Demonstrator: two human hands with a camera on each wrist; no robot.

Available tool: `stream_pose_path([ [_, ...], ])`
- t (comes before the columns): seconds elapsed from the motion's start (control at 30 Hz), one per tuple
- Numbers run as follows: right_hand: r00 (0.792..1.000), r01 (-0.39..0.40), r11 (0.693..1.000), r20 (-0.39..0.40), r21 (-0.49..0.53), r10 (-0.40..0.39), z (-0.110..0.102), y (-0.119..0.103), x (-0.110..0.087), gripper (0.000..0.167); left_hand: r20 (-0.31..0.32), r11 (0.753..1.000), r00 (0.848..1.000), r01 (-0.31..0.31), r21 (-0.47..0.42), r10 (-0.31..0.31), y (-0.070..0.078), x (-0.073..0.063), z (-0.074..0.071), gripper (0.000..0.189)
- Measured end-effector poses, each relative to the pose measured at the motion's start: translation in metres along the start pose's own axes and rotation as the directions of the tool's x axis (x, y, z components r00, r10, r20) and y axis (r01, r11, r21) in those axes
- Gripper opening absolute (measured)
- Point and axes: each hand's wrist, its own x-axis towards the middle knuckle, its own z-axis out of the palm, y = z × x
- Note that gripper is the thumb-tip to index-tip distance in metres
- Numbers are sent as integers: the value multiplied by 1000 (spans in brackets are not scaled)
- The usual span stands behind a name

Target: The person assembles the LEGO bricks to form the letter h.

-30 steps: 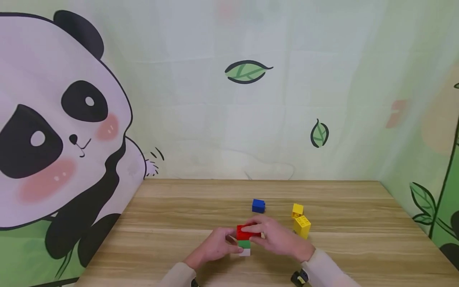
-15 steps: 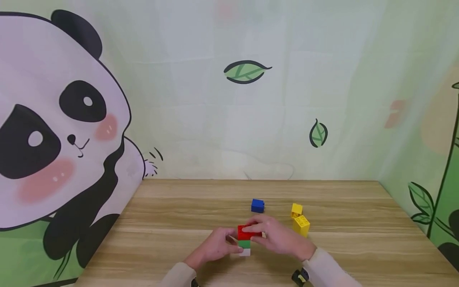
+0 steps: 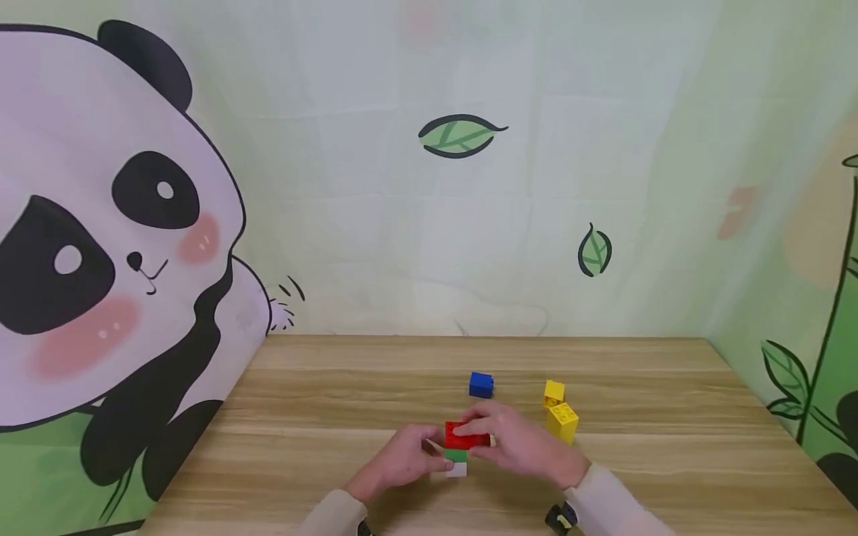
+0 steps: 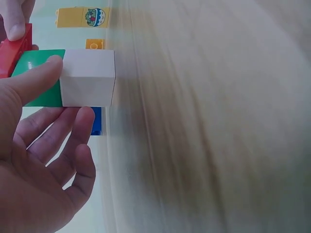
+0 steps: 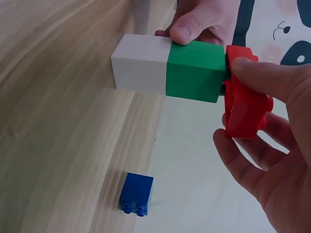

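A white block [image 5: 138,63] stands on the table with a green brick [image 5: 194,73] on top of it. My left hand [image 3: 407,455] holds this stack from the left, its thumb on the green brick and fingers on the opposite side. Over the green brick is a red brick [image 5: 245,109], longer than the ones below and overhanging to the right. It sits slightly tilted, with a narrow gap and green studs showing beneath. My right hand [image 3: 519,445] grips the red brick between thumb and fingers.
A blue brick [image 3: 481,385] lies behind the stack on the wooden table [image 3: 322,380]. To the right rear are a small yellow brick [image 3: 554,391] and a taller yellow block [image 3: 563,423], close together. A panda-printed cloth [image 3: 375,223] hangs behind the table.
The red brick has shifted very slightly right over the green one. Both hands keep their holds and have hardly moved.
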Motion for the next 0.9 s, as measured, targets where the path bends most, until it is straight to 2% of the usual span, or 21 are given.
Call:
stream_pose_path([
  [0.27, 999, -28, 999, 19, 17, 28, -1, 2, 0, 34, 6, 999, 999, 35, -12, -34, 1, 0, -1, 21],
  [0.57, 997, -79, 995, 10, 66, 78, 0, 5, 7, 41, -9, 999, 1000, -20, -25, 20, 1, -1, -1, 22],
  [0.9, 994, -108, 990, 25, 90, 107, 0, 6, 11, 38, -18, 999, 1000, -23, -27, 22, 0, -1, 0, 24],
])
